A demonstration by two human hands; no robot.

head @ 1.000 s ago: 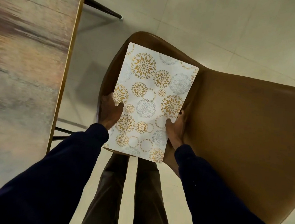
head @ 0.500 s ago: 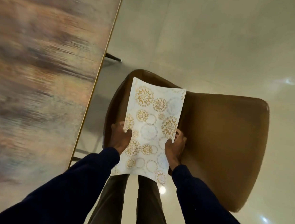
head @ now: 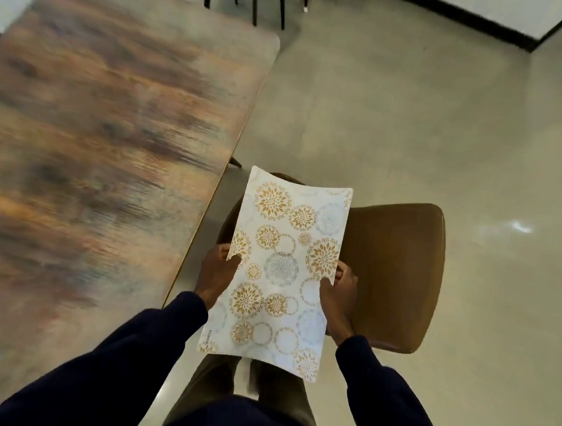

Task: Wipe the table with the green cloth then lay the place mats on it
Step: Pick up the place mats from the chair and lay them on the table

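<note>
I hold a white place mat [head: 282, 263] printed with gold and grey flower circles, lengthwise in front of me and above a brown chair. My left hand [head: 216, 275] grips its left edge, thumb on top. My right hand [head: 339, 291] grips its right edge the same way. The mat bows slightly between them. The wooden table [head: 93, 147] lies to the left, its long edge just left of my left hand. No green cloth is in view.
The brown leather chair [head: 392, 275] stands under and right of the mat, close to the table's edge. Dark chair legs [head: 256, 2] stand past the table's far end. Pale tiled floor [head: 414, 122] spreads to the right, bounded by a dark baseboard.
The mat has come up off the chair seat in both hands. My view has risen and pulled back, so more of the table and floor shows.
</note>
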